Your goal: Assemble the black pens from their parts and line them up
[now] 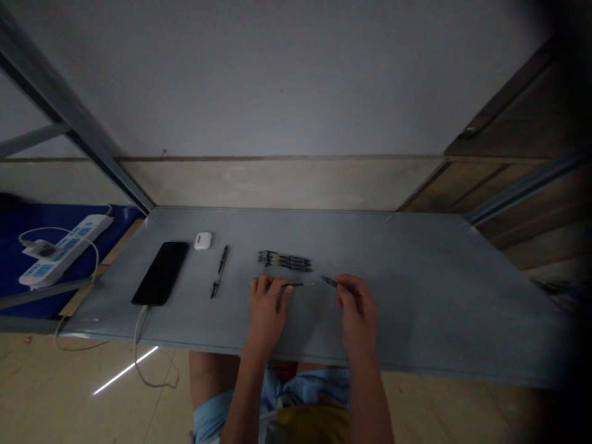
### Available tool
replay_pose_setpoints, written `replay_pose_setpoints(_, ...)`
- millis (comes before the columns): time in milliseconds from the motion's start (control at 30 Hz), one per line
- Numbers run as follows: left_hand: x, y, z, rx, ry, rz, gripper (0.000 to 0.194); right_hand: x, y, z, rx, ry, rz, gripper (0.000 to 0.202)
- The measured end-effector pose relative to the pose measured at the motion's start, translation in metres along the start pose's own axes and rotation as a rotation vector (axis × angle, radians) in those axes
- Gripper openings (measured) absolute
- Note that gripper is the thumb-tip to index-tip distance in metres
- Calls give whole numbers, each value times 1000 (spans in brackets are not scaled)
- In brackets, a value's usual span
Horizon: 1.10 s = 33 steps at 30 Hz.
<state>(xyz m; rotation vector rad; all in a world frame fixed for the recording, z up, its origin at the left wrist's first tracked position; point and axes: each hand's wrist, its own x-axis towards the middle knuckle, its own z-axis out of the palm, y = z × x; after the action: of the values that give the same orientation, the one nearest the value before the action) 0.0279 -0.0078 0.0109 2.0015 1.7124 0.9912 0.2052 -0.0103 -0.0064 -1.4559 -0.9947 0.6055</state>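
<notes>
Lap: light-blue shorts (pixel 210 414) and a patch of yellow cloth (pixel 317 424) show below the near edge of the bench (pixel 430 296), between and beside the forearms.
Floor: pale tiles (pixel 416 404), with a bright streak of light at the left.
White cable (pixel 135 339): hangs over the near edge of the bench in a loop, its upper end at the phone.
Left hand (pixel 268 306): fingers closed in a pinch around a thin dark rod (pixel 300 284); its pale tip sticks out toward the right hand, above the bench.
Right hand (pixel 359 311): thumb and fingers pinched together on a dark pen piece (pixel 328 281), which points left; it and the rod are apart, with a small gap between them.
Phone (pixel 160 273): dark screen up, lying slantwise near the left end of the bench.
Single pen (pixel 219 271): lies between phone and left hand, well apart from the other pens.
Group of pens (pixel 284 261): laid side by side, close together, just beyond the hands.
Earbud case (pixel 203 241): white, near the phone's far end.
Power strip (pixel 69 251): on a blue surface (pixel 123 216) left of the bench, a charger (pixel 44 248) plugged in.
Wall (pixel 287 92): grey above, cream below, behind the bench.
</notes>
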Motion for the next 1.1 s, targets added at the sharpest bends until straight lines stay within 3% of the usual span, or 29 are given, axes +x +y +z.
replay_pose_setpoints(467, 0, 1, -1, 18, 12, -12, 15, -1, -8, 3, -217, -100, 20, 34)
replay_pose_setpoints(867, -2, 2, 4, 87, 2, 6, 15, 0, 7, 15, -562, -168, -350, 38)
replay_pose_setpoints(967, -2, 2, 4, 91, 4, 4, 15, -1, 6, 15, -540, -162, -342, 39)
replay_pose_setpoints(1100, -3, 1, 5, 103, 4, 9, 15, -1, 0, 14, -432, -62, -230, 43)
